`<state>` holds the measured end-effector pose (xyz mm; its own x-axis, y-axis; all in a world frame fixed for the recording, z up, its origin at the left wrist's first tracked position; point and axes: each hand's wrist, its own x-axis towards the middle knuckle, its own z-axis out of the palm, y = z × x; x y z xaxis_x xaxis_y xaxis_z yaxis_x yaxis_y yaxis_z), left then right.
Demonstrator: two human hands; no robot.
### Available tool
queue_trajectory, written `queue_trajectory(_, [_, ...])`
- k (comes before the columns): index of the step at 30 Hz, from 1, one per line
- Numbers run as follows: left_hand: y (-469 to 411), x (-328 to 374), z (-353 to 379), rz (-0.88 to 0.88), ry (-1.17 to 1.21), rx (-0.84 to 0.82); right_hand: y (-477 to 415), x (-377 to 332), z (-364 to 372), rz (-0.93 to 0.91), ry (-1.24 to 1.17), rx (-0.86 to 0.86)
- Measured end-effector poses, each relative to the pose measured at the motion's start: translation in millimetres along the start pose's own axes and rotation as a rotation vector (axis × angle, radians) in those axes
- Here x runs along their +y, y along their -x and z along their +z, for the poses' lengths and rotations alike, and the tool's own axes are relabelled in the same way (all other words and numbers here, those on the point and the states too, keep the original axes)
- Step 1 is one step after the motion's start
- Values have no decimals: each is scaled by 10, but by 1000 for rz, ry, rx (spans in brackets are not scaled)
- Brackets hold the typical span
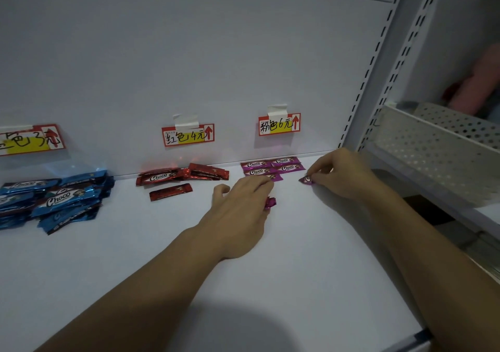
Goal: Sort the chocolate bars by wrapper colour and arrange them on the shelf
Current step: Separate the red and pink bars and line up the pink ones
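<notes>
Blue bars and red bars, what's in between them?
Nothing, just bare white shelf between the blue bars and red bars, in the head view.

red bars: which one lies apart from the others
The lone red bar, flat in front of the red pile and nearer the person. The others overlap in a heap against the back panel; this one lies by itself.

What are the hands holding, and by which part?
Right hand pinches a pink bar by its end; left hand grips a second pink bar, end showing.
</notes>
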<state>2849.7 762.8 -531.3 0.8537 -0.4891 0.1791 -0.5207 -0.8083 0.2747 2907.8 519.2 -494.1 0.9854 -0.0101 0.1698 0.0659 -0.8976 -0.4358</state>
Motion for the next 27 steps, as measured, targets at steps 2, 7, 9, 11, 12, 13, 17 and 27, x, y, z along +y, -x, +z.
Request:
queue_trajectory(2, [5, 4, -9, -3, 1, -1, 9, -7, 59, -38, -17, 59])
queue_trajectory(7, [14, 15, -12, 0, 10, 22, 9, -25, 184, -134, -77, 93])
queue_trajectory(9, [16, 12, -9, -1, 10, 32, 11, -29, 224, -167, -84, 112])
queue_trajectory(11, [12, 13, -6, -9, 0, 26, 5, -28, 256, -177, -96, 124])
queue_trajectory(12, [7, 15, -3, -11, -4, 25, 6, -32, 270, -182, -100, 131])
queue_trajectory(13, [5, 17, -2, -10, -5, 26, 12, -43, 283, -189, -106, 141])
queue_trajectory(17, [0, 19, 0, -7, 0, 25, 36, -90, 328, -203, -120, 180])
queue_trajectory(27, [6, 36, -22, -21, 20, 5, 27, -120, 367, -189, -97, 169])
